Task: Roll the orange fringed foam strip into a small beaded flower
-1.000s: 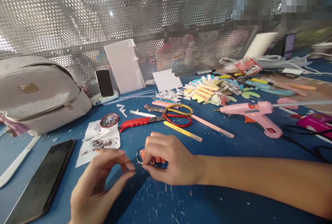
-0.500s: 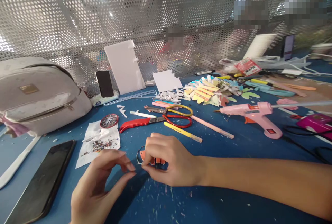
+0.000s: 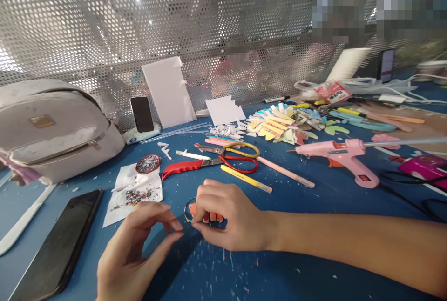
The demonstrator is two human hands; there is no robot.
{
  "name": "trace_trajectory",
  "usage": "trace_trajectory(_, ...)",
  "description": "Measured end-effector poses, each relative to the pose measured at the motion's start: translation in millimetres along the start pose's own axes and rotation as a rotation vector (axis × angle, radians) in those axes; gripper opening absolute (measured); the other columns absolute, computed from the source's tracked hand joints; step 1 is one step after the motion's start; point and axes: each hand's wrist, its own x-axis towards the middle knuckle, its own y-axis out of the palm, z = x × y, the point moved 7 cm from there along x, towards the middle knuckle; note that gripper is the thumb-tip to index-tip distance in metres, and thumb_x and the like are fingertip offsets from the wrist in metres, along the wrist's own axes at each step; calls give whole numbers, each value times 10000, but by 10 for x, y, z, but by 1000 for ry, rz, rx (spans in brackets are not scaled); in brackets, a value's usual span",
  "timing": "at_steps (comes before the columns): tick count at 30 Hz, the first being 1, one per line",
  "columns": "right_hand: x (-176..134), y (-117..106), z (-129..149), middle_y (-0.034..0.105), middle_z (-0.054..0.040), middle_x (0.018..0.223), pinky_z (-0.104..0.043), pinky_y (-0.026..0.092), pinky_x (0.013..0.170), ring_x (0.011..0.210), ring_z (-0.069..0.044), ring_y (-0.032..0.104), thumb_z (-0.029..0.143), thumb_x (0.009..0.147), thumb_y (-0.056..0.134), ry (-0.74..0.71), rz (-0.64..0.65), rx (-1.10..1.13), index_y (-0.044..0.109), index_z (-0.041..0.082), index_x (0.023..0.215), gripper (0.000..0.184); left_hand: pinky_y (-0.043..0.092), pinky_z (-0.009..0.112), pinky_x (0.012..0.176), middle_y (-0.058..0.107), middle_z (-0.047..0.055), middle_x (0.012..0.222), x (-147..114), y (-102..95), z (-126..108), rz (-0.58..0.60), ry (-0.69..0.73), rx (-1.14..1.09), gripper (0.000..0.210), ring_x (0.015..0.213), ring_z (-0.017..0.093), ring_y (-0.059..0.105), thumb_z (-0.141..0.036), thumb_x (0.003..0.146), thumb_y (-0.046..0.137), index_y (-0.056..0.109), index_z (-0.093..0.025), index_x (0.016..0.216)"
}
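Low over the blue table, my right hand (image 3: 223, 215) is closed in a pinch on a thin beaded string (image 3: 186, 208). The string bends in a loop left of the fingers. A small orange piece with dark stripes (image 3: 213, 217) lies behind and under this hand, partly hidden by it. To the left, my left hand (image 3: 136, 245) is curled with thumb and forefinger tips pressed together. Whatever is between those tips is too small to make out. Beyond the left hand, a white paper (image 3: 118, 198) carries loose small beads (image 3: 138, 195) and a round red-rimmed dish of beads (image 3: 148, 164).
Scissors (image 3: 240, 163), a red-handled cutter (image 3: 183, 167) and a yellow marker (image 3: 244, 178) lie ahead. A pink glue gun (image 3: 349, 154) rests at right, paper scraps (image 3: 279, 124) behind. A phone (image 3: 59, 245) and grey backpack (image 3: 59, 129) are at left, near a perforated metal screen (image 3: 209, 22).
Both hands hold nearly the same pose and place. The view has shifted very slightly; nothing has been picked up or let go.
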Motion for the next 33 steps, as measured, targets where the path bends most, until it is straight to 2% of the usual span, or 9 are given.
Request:
trace_trajectory(26,-20,53,-3,523,20,721,-263,362,599,654,-115,437,174,850,570,-25,27,-54,545,181,761,93,594,259,745,671,9,880,-9,19,-2,2,10,90,476,792,157,670,48,802,627,585,-230,1186)
trace_trajectory(33,-6,88,-14,525,23,727,-266,381,632,672,-121,454,193,855,581,-5,61,-64,554,191,779,81,603,243,748,697,2,866,-25,19,42,-9,-48,126,430,785,157,695,13,796,661,608,-253,1130)
